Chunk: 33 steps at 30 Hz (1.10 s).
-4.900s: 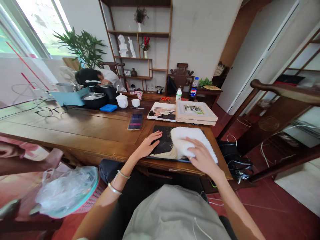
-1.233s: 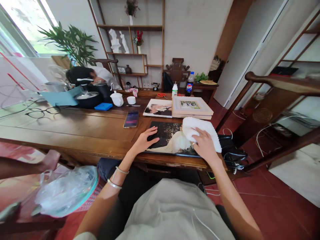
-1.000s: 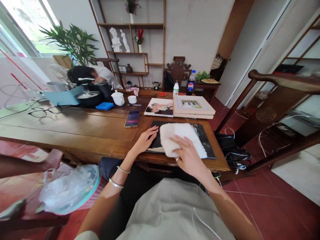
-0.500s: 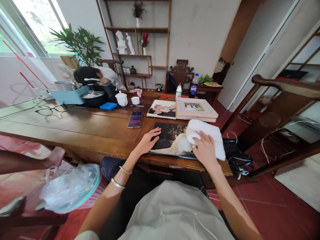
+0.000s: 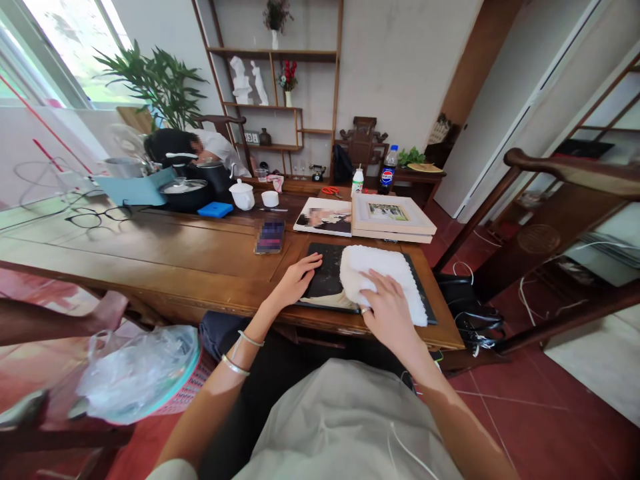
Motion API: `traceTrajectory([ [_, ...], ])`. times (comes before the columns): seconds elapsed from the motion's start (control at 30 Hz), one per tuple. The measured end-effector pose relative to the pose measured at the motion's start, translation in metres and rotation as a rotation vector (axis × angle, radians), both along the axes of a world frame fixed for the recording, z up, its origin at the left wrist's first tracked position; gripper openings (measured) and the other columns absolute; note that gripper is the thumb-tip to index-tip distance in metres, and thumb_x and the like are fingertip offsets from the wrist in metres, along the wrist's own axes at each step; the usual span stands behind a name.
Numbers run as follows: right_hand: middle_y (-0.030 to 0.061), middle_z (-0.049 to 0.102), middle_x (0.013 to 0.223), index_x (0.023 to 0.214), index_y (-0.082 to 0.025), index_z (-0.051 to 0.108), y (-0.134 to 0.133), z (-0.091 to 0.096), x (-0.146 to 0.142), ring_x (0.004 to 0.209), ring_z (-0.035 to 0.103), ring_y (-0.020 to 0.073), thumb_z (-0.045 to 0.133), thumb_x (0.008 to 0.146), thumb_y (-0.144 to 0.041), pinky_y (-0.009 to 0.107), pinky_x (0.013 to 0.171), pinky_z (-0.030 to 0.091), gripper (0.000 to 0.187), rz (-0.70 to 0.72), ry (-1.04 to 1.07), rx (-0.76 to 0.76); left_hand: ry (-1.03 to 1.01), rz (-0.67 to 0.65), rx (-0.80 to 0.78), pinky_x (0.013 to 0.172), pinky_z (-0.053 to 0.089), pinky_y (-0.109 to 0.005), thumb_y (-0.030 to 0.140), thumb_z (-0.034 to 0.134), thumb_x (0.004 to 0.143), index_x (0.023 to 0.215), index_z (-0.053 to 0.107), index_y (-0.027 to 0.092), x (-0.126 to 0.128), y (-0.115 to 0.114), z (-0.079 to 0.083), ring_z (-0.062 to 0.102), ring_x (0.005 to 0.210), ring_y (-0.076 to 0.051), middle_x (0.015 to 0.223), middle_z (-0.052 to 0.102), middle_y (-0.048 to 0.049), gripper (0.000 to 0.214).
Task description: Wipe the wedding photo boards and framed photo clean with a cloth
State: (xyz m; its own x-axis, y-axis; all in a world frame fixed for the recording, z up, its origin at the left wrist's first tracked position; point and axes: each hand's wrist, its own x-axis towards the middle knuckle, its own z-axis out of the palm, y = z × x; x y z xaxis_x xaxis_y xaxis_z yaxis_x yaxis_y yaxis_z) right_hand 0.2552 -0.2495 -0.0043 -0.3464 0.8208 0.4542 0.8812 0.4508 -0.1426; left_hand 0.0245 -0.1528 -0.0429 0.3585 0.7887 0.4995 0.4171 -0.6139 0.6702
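A dark photo panel (image 5: 327, 270) with a pale gown printed on it lies flat near the table's front edge. My left hand (image 5: 299, 277) rests on its left edge, fingers stretched out and holding nothing. Over the panel's right part is spread a fluffy white towel (image 5: 400, 267), which hides much of the picture. My right hand (image 5: 387, 303), with a ring on one finger, presses on this towel and grips it with bent fingers. A phone (image 5: 270, 237) lies to the left of the panel, apart from my left hand.
Behind the panel lie a photo print (image 5: 323, 217) and stacked white frames (image 5: 393, 217). A cola bottle (image 5: 387, 170), a small white bottle (image 5: 357, 180) and orange-handled scissors (image 5: 330, 191) stand or lie beyond. Lidded cup (image 5: 243, 195), glasses (image 5: 97, 215) and pots are leftward. Another person bends down behind the pots.
My right hand has slid the white towel leftward across the panel, covering more of the gown and baring the panel's right edge. My left hand has stayed in place.
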Motion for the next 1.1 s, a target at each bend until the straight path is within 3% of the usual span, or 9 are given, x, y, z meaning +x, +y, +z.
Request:
traceTrajectory([
  [0.07,0.0100,0.050,0.137,0.094,-0.019,0.070,-0.007,-0.004,-0.012,0.131,0.036,0.0323,0.057,0.072,-0.011,0.054,0.108,0.022,0.027,-0.011,-0.026,-0.014,-0.008,0.006,-0.018,0.112,0.029,-0.042,0.024,0.042,0.088,0.114,0.065,0.016,0.000,0.001,0.000,0.045,0.129,-0.021,0.132,0.056,-0.0078,0.036],
  [0.23,0.0076,0.036,0.148,0.091,-0.023,0.072,-0.037,-0.014,-0.051,0.137,0.024,0.0321,0.064,0.075,-0.022,0.053,0.109,0.016,0.019,0.202,-0.050,-0.080,-0.039,-0.068,-0.114,0.111,0.031,-0.042,0.026,0.046,0.086,0.115,0.065,0.020,-0.004,0.002,0.002,0.041,0.131,-0.024,0.135,0.053,-0.0059,0.035],
  [0.33,0.0055,0.034,0.149,0.091,-0.023,0.072,-0.038,-0.016,-0.056,0.138,0.021,0.0308,0.063,0.076,-0.024,0.052,0.110,0.015,0.017,0.235,-0.026,-0.077,-0.053,-0.087,-0.121,0.109,0.033,-0.041,0.028,0.044,0.087,0.118,0.063,0.018,-0.005,0.002,0.002,0.040,0.132,-0.024,0.136,0.052,-0.0079,0.037],
  [0.47,0.0062,0.045,0.141,0.100,-0.023,0.070,-0.009,-0.005,-0.037,0.133,0.032,0.0271,0.058,0.080,-0.024,0.048,0.107,0.023,0.023,0.182,-0.008,-0.097,-0.009,-0.027,-0.063,0.111,0.030,-0.041,0.024,0.043,0.087,0.120,0.061,0.017,-0.002,0.001,0.000,0.042,0.131,-0.022,0.135,0.053,-0.0080,0.038],
  [0.6,0.0116,0.048,0.138,0.112,-0.019,0.065,0.047,0.014,-0.024,0.131,0.036,0.0294,0.053,0.082,-0.022,0.047,0.104,0.030,0.032,0.143,-0.120,-0.150,0.031,0.006,-0.022,0.112,0.029,-0.041,0.024,0.042,0.088,0.120,0.061,0.016,0.000,0.001,0.000,0.044,0.130,-0.021,0.133,0.055,-0.0088,0.038],
  [0.73,0.0138,0.060,0.122,0.115,-0.019,0.062,0.104,0.028,-0.037,0.118,0.049,0.0299,0.048,0.084,-0.019,0.042,0.093,0.040,0.035,0.172,-0.241,-0.220,0.049,0.036,-0.017,0.110,0.032,-0.040,0.026,0.042,0.088,0.117,0.063,0.013,0.000,0.001,-0.001,0.049,0.125,-0.022,0.133,0.055,-0.0111,0.038],
  [0.83,0.0116,0.064,0.115,0.112,-0.020,0.063,0.131,0.032,-0.054,0.111,0.054,0.0284,0.046,0.083,-0.017,0.039,0.091,0.041,0.034,0.200,-0.246,-0.225,0.069,0.050,-0.017,0.110,0.033,-0.041,0.027,0.044,0.088,0.117,0.063,0.014,0.000,0.000,0.000,0.051,0.123,-0.023,0.131,0.056,-0.0107,0.037],
  [0.97,0.0111,0.064,0.115,0.110,-0.019,0.064,0.139,0.032,-0.060,0.112,0.054,0.0269,0.046,0.082,-0.014,0.038,0.093,0.039,0.034,0.247,-0.238,-0.220,0.083,0.067,-0.023,0.108,0.035,-0.041,0.028,0.046,0.088,0.116,0.063,0.014,0.001,-0.002,0.002,0.053,0.121,-0.024,0.129,0.058,-0.0111,0.036],
  [1.1,0.0153,0.059,0.124,0.111,-0.014,0.064,0.110,0.025,-0.034,0.119,0.050,0.0275,0.046,0.081,-0.012,0.041,0.098,0.036,0.035,0.266,-0.216,-0.205,0.076,0.059,-0.023,0.108,0.035,-0.041,0.027,0.045,0.088,0.116,0.063,0.014,0.002,-0.002,0.003,0.052,0.121,-0.023,0.129,0.057,-0.0107,0.036],
])
